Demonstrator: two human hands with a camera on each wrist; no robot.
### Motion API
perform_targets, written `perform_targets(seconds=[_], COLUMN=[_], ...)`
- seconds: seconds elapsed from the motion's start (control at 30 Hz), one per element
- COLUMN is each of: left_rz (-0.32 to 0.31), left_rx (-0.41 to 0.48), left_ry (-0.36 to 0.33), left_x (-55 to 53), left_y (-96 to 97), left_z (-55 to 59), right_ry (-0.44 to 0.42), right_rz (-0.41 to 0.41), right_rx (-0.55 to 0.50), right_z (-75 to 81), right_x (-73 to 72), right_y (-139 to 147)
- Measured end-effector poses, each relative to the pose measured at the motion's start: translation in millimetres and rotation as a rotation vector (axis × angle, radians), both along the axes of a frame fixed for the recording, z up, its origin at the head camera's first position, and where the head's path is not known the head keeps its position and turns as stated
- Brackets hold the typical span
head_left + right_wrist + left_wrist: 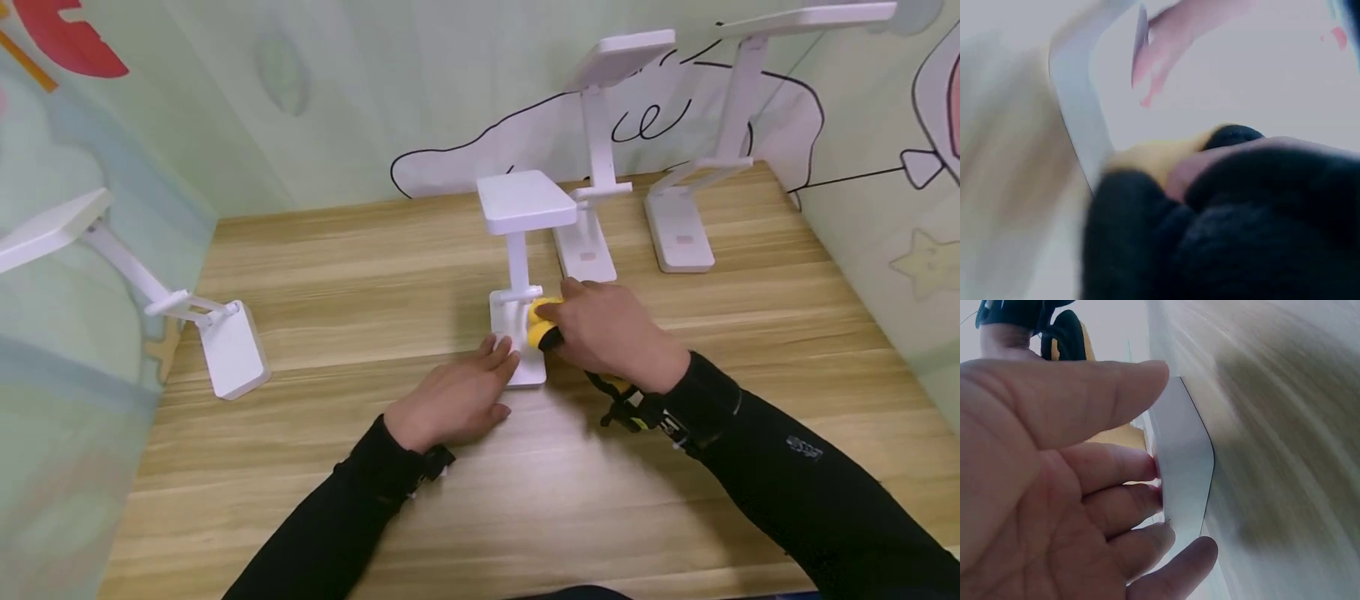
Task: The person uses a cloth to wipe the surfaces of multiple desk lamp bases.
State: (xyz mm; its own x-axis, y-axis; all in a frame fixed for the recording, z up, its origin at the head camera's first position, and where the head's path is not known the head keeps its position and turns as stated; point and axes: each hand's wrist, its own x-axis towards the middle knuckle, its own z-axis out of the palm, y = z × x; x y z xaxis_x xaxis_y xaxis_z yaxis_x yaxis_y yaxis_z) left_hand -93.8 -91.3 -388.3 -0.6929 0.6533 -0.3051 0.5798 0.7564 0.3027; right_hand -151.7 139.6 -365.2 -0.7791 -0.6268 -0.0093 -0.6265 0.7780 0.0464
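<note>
Left hand (453,396), fingers extended, touches base (532,372) of lamp (517,260) between hands; right hand (609,329) grips yellow-black item (542,332) against it. Second lamp (588,250) just beyond right hand, third lamp (678,229) farther right; fourth lamp (234,354) well left. Left wrist view shows left palm (1029,519), hidden from head.

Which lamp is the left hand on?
The front-centre lamp: the left hand touches its base. The far-left lamp and two rear lamps stand apart from it.

Kinda looks like a kid's study nook tbh: cartoon-printed walls (322,108), wood-grain surface (360,292), four white desk lamps (527,204).
</note>
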Motion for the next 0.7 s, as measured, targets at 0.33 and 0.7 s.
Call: perform_targets(seconds=[0.33, 0.7], left_rz=[-0.007, 0.014], left_rx=[0.021, 0.004], left_ry=[0.025, 0.006], left_x=[2.2, 4.4], left_y=[-0.7, -0.9], left_z=[0.6, -0.8], right_ry=[-0.100, -0.018], right_rz=[0.026, -0.095], right_rx=[-0.186, 0.088], right_z=[-27.7, 7.8], right_x=[2.4, -4.4], right_y=[-25, 6])
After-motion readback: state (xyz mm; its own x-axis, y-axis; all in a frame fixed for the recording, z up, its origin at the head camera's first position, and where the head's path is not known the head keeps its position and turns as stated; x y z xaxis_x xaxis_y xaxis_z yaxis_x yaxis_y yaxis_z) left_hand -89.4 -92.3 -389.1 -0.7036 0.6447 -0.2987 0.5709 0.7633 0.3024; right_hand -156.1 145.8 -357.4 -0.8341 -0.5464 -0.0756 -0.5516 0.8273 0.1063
